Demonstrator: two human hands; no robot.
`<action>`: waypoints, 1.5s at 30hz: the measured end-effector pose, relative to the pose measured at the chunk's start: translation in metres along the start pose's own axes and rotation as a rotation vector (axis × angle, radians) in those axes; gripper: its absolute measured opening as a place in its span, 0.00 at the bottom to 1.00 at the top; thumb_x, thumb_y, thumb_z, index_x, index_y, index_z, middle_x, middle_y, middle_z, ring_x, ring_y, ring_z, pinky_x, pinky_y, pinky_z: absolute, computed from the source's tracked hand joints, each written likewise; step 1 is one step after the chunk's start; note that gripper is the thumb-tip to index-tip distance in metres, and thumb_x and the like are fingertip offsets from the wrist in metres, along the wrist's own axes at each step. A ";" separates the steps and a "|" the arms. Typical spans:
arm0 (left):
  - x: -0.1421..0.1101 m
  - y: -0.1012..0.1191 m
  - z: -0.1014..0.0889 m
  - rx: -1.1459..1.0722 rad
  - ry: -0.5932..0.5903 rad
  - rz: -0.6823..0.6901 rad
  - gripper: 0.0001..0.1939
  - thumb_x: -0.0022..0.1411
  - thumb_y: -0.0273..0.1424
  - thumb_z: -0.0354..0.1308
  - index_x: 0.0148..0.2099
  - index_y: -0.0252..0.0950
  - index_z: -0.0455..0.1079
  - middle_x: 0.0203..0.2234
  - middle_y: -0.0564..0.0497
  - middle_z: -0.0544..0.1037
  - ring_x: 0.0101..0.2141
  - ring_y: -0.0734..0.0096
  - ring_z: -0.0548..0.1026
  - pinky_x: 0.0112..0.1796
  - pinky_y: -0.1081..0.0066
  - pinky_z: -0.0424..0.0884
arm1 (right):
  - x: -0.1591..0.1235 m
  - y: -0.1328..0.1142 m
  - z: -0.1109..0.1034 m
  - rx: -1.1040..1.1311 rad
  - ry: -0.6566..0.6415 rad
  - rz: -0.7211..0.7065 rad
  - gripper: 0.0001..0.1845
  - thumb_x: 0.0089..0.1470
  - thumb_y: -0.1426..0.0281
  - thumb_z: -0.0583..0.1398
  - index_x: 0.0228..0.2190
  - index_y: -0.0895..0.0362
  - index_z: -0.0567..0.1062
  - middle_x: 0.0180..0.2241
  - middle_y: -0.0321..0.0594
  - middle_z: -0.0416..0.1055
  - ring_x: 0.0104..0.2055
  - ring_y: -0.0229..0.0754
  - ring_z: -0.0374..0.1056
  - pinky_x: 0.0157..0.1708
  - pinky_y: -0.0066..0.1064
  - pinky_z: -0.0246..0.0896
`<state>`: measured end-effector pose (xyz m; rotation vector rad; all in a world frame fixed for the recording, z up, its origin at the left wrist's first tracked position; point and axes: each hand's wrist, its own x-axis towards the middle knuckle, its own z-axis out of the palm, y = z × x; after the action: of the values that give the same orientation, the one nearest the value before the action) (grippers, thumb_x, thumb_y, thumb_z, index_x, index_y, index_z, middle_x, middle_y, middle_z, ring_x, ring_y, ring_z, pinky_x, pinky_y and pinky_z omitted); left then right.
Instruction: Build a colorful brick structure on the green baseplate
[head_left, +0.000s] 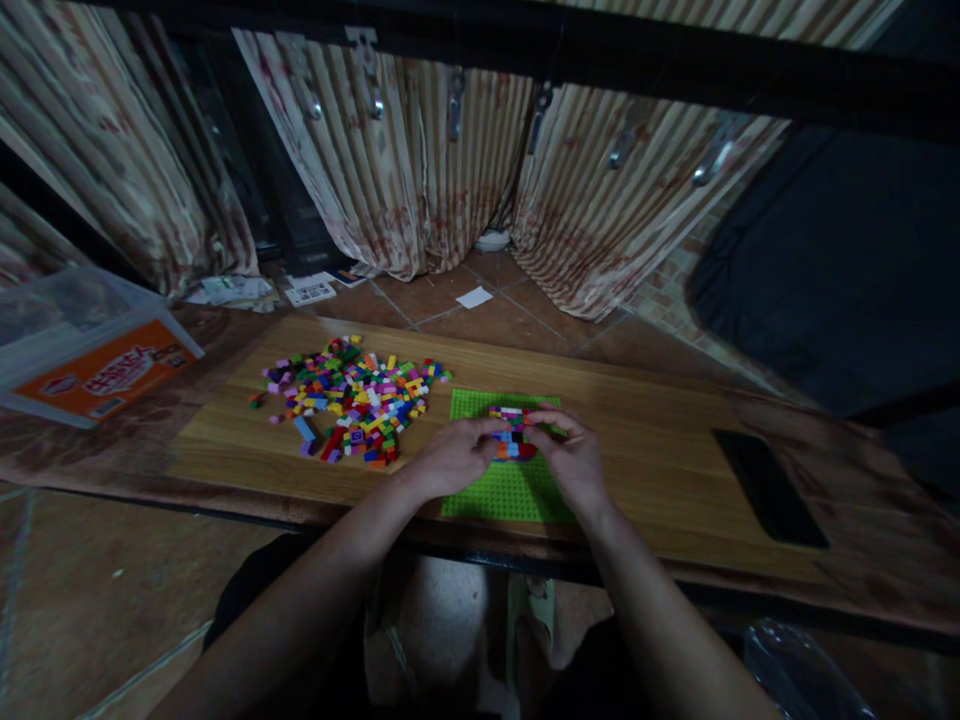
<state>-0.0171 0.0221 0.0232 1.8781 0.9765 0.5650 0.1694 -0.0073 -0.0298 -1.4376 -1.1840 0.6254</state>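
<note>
A green studded baseplate point(480, 490) lies on the wooden board. Near its upper middle sits a cluster of joined toy bricks point(516, 450) in red, blue, white and pink. From the left, my left hand point(459, 455) has its curled fingers on the cluster's side. My right hand point(571, 458) bends over the cluster from the right, thumb and fingertips closed at the bricks. The hands cover parts of the cluster, and any single brick between the fingertips is too small to make out. Left of the baseplate spreads a loose pile of toy bricks point(367, 395) in many colours.
A clear plastic box point(90, 340) with an orange label stands at the far left. A black phone-like slab point(770, 488) lies on the wooden board point(645, 450) at the right. Striped curtains point(420, 170) hang beyond, with papers point(311, 290) on the tiled floor.
</note>
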 end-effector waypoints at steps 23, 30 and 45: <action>0.008 -0.019 0.002 -0.237 0.136 -0.027 0.08 0.55 0.26 0.56 0.39 0.36 0.71 0.30 0.52 0.77 0.30 0.72 0.73 0.33 0.73 0.68 | 0.008 0.002 0.022 0.186 0.057 0.212 0.16 0.39 0.63 0.66 0.33 0.56 0.77 0.30 0.38 0.76 0.31 0.41 0.70 0.35 0.36 0.67; 0.006 -0.008 0.004 -0.020 0.253 0.097 0.06 0.58 0.27 0.57 0.37 0.38 0.74 0.34 0.50 0.79 0.36 0.68 0.76 0.42 0.68 0.70 | 0.007 -0.003 0.020 0.237 0.051 0.244 0.18 0.36 0.62 0.68 0.32 0.56 0.78 0.30 0.37 0.76 0.32 0.41 0.71 0.36 0.36 0.68; 0.023 -0.015 0.026 0.240 0.337 0.291 0.09 0.61 0.24 0.53 0.41 0.37 0.74 0.34 0.49 0.77 0.36 0.69 0.75 0.41 0.68 0.72 | 0.010 -0.013 0.012 0.280 0.095 0.354 0.20 0.39 0.54 0.65 0.30 0.56 0.78 0.29 0.37 0.76 0.34 0.41 0.70 0.37 0.33 0.63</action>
<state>0.0093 0.0312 -0.0024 2.2039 1.0257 0.9994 0.1588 0.0050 -0.0184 -1.4266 -0.7380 0.9175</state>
